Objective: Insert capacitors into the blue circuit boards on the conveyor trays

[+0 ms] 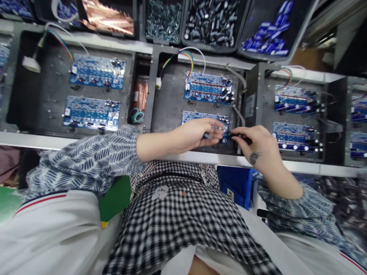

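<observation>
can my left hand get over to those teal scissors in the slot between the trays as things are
Probably yes. The left hand sits just right of the teal scissors, which lie uncovered in the open slot, though its fingers already pinch a small part.

left hand (197, 133), right hand (255, 147), on blue circuit board (205, 118)

At 12 o'clock sit bins: screws (164, 21), dark capacitors (212, 21), and blue parts (268, 32) toward 1 o'clock. A bin of copper strips (109, 17) lies at 11 o'clock. At 9 to 10 o'clock a grey tray (43, 95) holds two blue boards (97, 70) (91, 112). Teal scissors (137, 114) rest in the narrow slot just right of it. At 3 o'clock another tray carries two boards (295, 100) (295, 135). A blue crate (235, 183) stands at 5 o'clock.
</observation>
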`<state>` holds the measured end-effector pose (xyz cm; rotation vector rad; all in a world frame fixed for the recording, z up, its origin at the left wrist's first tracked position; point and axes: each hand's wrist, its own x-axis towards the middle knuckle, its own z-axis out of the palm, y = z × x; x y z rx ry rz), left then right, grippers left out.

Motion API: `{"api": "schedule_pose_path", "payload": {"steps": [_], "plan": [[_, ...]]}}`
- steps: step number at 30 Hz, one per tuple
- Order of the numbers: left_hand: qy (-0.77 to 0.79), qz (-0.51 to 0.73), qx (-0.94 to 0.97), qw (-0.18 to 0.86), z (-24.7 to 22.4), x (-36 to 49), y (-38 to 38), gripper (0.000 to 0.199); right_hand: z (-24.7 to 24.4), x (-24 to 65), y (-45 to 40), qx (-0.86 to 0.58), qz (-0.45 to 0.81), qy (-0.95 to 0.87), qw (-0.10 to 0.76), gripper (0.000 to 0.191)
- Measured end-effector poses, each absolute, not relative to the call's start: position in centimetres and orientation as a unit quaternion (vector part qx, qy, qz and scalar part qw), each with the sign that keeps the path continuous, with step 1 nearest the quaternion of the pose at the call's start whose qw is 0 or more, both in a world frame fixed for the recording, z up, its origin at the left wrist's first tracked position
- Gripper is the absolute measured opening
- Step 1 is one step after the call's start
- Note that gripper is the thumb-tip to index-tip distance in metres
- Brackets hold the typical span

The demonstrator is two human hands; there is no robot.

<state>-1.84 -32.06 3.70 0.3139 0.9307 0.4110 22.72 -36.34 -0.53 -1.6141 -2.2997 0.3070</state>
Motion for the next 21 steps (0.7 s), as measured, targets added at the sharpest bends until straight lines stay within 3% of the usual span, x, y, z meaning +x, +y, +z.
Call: {"api": "schedule_pose_path", "payload": {"steps": [6,15,21], "plan": [[0.416,0.235,0.178,0.860,2.3,0.9,-27.5,0.020,-1.7,22.5,-36.0,-0.577,0.085,-0.803,0.119,0.018],[0.403,0.250,0.224,0.851,1.8,2.9,-27.9,0.033,-0.6,22.5,-36.3,-0.538,-0.003,-0.840,0.075,0.018],[0.393,0.221,0.236,0.861,1.1,2.9,-28.3,0.040,0.6,21.7,-37.0,-0.548,0.025,-0.833,0.076,0.028]]}}
